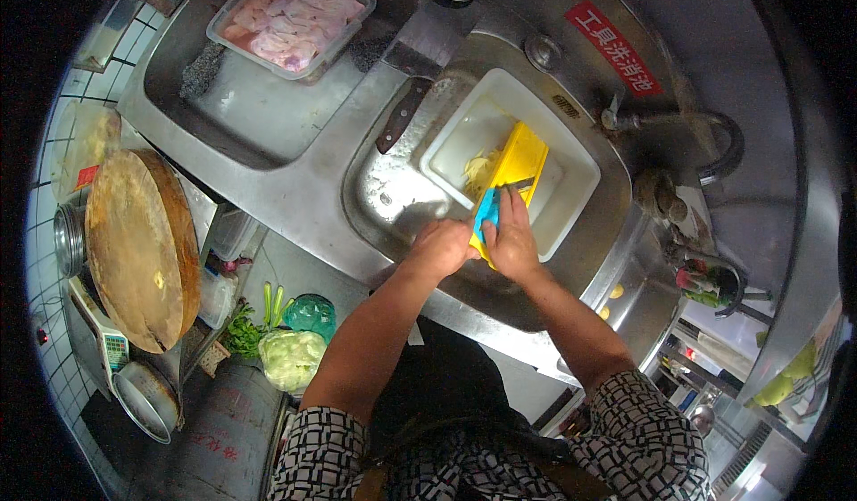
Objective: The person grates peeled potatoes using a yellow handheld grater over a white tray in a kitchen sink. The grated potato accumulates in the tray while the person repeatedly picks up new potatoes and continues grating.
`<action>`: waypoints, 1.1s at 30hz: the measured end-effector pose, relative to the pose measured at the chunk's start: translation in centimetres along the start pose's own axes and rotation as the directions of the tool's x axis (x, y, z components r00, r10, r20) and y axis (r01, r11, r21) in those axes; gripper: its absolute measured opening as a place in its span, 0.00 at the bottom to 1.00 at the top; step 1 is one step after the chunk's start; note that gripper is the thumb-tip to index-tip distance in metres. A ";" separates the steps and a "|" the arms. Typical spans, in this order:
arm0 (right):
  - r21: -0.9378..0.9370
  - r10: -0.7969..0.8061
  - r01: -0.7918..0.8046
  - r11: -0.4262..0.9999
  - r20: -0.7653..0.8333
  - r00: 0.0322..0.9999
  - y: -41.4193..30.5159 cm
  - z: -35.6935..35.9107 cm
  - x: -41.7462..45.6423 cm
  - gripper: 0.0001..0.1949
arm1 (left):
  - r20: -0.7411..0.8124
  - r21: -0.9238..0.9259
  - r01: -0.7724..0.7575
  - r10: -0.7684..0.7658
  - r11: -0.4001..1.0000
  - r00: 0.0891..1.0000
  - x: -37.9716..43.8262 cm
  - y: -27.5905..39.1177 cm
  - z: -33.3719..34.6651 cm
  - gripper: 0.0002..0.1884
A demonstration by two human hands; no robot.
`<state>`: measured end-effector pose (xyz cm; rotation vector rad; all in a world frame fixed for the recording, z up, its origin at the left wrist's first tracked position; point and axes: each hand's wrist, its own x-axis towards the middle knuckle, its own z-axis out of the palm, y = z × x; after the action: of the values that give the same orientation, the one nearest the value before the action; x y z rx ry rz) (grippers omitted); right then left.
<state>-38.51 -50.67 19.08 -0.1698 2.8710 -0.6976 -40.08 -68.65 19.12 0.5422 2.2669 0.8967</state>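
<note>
A yellow slicer (524,150) with a blade across it lies slanted over a white plastic tub (576,196) in the right-hand sink basin. My left hand (447,243) is closed around the slicer's near end, just outside the tub's rim. Flat along the slicer's lower part, my right hand (514,243) has its fingers together, pointing up toward the blade. A blue piece (487,213) shows beside and under its thumb and fingers. Whatever is beneath that palm is hidden. Pale yellow shreds (479,173) lie in the tub, left of the slicer.
A cleaver with a dark handle (405,114) rests on the sink divider (321,150). The left basin holds a tub of raw meat (301,29). A round wooden chopping block (140,247) stands left, near a cabbage (291,360). A faucet (723,139) arches at the right.
</note>
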 end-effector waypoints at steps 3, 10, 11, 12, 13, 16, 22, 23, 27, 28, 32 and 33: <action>-0.199 -0.013 -0.013 0.980 -0.128 0.992 8.2 1.1 6.5 0.34 | -0.042 -0.016 -0.006 0.005 1.000 0.999 0.8 0.0 1.5 0.26; -0.077 -0.024 0.016 0.997 -0.103 0.994 5.4 2.8 4.1 0.35 | -0.022 -0.024 0.017 -0.018 1.000 1.000 0.0 -0.9 0.7 0.29; -0.070 -0.035 0.030 0.997 -0.075 0.997 3.3 2.2 1.5 0.36 | 0.009 -0.023 0.021 -0.021 1.000 1.000 0.0 -0.4 0.4 0.29; -0.069 -0.026 0.023 0.997 -0.046 0.999 1.2 1.2 0.0 0.36 | 0.040 -0.017 0.031 -0.030 0.999 0.999 0.0 -0.2 0.2 0.29; -0.065 -0.017 0.015 0.998 -0.021 1.000 0.0 0.5 -0.7 0.37 | 0.027 -0.030 0.033 -0.032 0.999 0.999 0.1 -0.1 0.2 0.29; -0.186 0.007 -0.034 0.982 -0.148 0.989 7.4 1.7 5.1 0.34 | -0.002 -0.048 -0.005 0.005 0.999 1.000 0.5 0.7 0.3 0.28; -0.256 0.035 -0.058 0.965 -0.094 0.995 10.2 0.8 11.0 0.31 | -0.045 -0.074 -0.007 0.004 0.997 0.999 0.4 0.1 0.7 0.27; -0.191 0.051 -0.073 0.979 -0.118 0.992 10.8 1.6 9.2 0.31 | -0.053 -0.077 -0.029 0.025 0.997 0.998 0.5 0.3 0.7 0.27; -0.015 0.073 -0.075 0.997 -0.087 0.994 3.7 1.3 3.0 0.32 | -0.048 -0.120 -0.028 0.022 0.992 0.999 0.2 -0.2 0.8 0.27; 0.002 0.078 -0.078 0.997 -0.065 0.995 3.5 0.8 2.8 0.32 | -0.046 -0.107 -0.020 0.015 0.994 0.999 0.3 -0.2 0.7 0.27; -0.068 0.142 -0.148 0.987 -0.087 0.986 8.1 0.3 6.1 0.32 | -0.053 -0.096 -0.024 0.019 0.995 0.998 0.4 0.8 0.6 0.27; 0.017 0.190 -0.189 0.982 -0.113 0.975 8.4 -0.3 6.5 0.31 | -0.066 -0.102 -0.023 0.016 0.994 0.998 0.3 0.6 0.6 0.27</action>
<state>-45.48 -44.09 14.47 0.1484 2.9398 -0.6997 -39.85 -67.79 19.09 0.4966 2.2616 1.0484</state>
